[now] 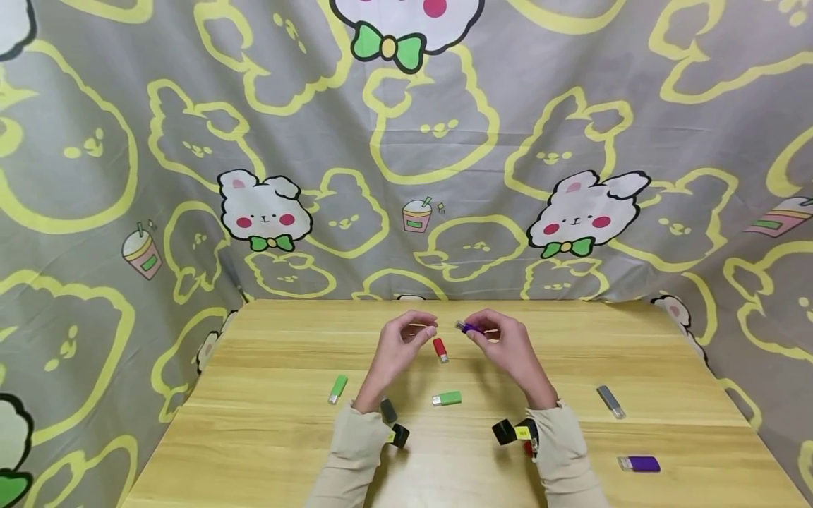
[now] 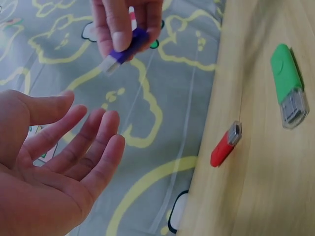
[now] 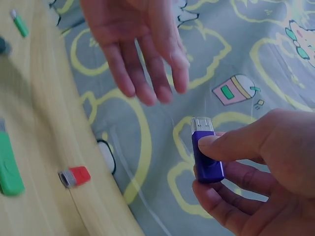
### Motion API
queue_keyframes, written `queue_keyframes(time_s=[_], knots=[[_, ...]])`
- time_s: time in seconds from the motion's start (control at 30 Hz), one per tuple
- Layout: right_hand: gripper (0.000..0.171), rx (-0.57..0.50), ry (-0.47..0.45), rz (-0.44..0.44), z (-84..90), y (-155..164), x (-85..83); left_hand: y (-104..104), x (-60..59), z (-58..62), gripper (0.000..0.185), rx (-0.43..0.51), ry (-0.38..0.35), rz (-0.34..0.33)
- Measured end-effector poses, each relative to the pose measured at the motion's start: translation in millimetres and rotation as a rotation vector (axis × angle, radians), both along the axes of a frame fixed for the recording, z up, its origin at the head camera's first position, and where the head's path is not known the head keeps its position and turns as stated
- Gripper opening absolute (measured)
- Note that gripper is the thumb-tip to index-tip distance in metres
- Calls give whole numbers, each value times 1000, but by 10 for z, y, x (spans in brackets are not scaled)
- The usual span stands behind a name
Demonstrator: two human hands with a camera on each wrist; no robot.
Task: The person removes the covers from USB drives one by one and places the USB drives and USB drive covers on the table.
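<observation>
We see the right hand [image 1: 504, 346] pinching a purple USB stick [image 1: 470, 328] between thumb and fingers, raised above the wooden table [image 1: 267, 437], its metal plug aimed at the left hand [image 1: 403, 342]. From the head view the stick is only a small purple speck; the right wrist view shows it plainly [image 3: 206, 152], thumb pressed on its body, clear-capped plug uppermost. The left hand holds nothing: the left wrist view shows its fingers [image 2: 93, 142] loosely spread, palm bare (the head view alone would leave us unsure, since the fingers look curled there). Between the hands, on the table, lies a red stick [image 1: 440, 349]. Only the head view takes in the rest: two green sticks [image 1: 447, 399] [image 1: 338, 389], a grey stick [image 1: 610, 401] and another purple one [image 1: 640, 463].
</observation>
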State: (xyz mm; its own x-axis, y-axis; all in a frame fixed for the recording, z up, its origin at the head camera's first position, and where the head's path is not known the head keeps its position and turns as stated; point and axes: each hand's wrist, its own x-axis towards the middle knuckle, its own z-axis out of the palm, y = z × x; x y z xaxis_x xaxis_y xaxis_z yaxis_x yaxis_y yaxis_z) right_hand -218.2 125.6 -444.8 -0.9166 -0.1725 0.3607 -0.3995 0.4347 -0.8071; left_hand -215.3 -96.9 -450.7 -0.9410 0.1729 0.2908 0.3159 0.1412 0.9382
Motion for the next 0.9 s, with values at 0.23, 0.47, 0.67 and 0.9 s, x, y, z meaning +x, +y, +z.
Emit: queue_keyframes(time_s=[0.23,0.47,0.67,0.9], knots=[[14,-21,33,51,24,-91,74,52,7,30,22,19,-21,-46],[12,-39,29,88,82,-161,116,98,9,63,17,37,-13,-68],[10,-21,11,90,91,-179,156,108,32,46,14,35,-3,-57],[9,-2,3,77,68,-177,167,135,37,17,10,48,-13,-59]])
